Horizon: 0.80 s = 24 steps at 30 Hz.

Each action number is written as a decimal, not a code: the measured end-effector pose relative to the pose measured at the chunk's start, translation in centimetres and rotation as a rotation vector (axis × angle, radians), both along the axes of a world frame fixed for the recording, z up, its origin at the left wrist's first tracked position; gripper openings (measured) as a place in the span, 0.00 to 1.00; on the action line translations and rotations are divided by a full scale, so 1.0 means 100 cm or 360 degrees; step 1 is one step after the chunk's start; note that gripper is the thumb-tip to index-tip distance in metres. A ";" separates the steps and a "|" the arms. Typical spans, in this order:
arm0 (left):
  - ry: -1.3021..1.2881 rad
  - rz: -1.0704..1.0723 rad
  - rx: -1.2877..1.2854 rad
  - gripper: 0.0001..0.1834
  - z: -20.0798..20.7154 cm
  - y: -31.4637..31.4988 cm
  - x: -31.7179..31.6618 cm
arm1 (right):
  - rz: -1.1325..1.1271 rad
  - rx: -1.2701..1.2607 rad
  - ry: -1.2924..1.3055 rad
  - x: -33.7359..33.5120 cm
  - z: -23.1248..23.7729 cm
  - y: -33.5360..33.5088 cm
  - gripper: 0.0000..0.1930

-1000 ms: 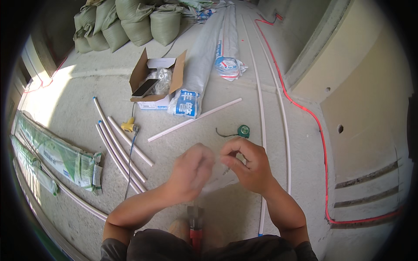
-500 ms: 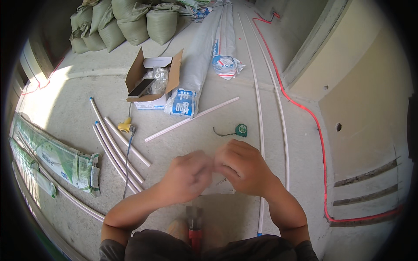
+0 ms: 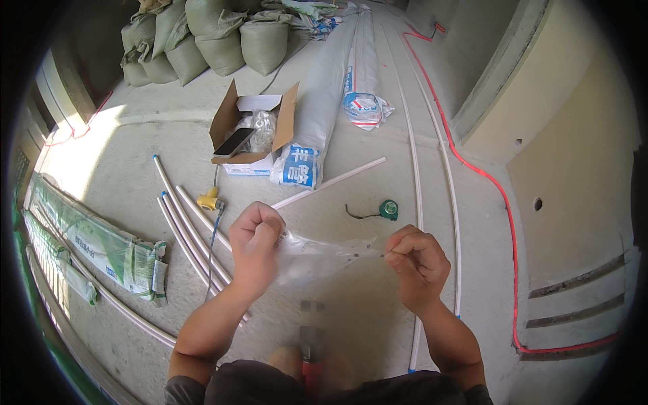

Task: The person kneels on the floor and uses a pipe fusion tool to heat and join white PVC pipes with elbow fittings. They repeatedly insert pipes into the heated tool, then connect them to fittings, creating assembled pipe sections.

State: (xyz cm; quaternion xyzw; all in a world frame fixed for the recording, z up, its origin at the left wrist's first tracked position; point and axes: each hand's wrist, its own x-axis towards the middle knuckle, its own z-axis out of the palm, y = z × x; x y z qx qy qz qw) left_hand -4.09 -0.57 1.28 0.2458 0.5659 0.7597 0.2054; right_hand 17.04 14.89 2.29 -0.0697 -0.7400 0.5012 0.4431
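Observation:
A clear plastic bag [image 3: 324,255] with small dark print is stretched between my hands. My left hand [image 3: 256,243] is closed on one end of it, thumb against curled fingers. At the other end my right hand [image 3: 418,263] pinches a corner between thumb and fingertips. The bag is partly blurred, and whether anything lies inside I cannot tell. Beneath it, near my legs, a red-bodied tool with a dark head [image 3: 310,354] shows blurred. Beyond my hands a green tape measure [image 3: 388,209] lies on the floor with a bit of its strap or tape out.
An open cardboard box [image 3: 287,121] holds bagged fittings and a black phone [image 3: 233,142]. White pipes [image 3: 196,243] lie left, near a yellow plug connector [image 3: 210,200]. Long pipes [image 3: 413,169] and a red conduit [image 3: 503,196] run along the right. Sacks [image 3: 263,47] stand behind wrapped bundles [image 3: 324,88].
My hands, close together before, have moved apart and pulled the plastic bag out between them. The view has shifted slightly, so the floor items sit a little farther right.

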 end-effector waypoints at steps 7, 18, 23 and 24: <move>0.0063 0.0412 0.0170 0.08 -0.004 -0.012 -0.024 | -0.0334 -0.0783 0.0242 0.018 -0.013 0.043 0.05; 0.0317 0.0534 0.0166 0.09 -0.001 -0.028 -0.022 | -0.0018 -0.0673 -0.0980 0.009 -0.061 0.043 0.05; 0.0398 0.0563 0.0087 0.08 -0.001 -0.049 -0.022 | 0.0421 -0.0259 -0.1681 -0.021 -0.076 0.054 0.04; 0.0418 0.0530 0.0091 0.08 -0.001 -0.053 -0.020 | 0.0468 -0.0263 -0.1667 -0.036 -0.078 0.056 0.04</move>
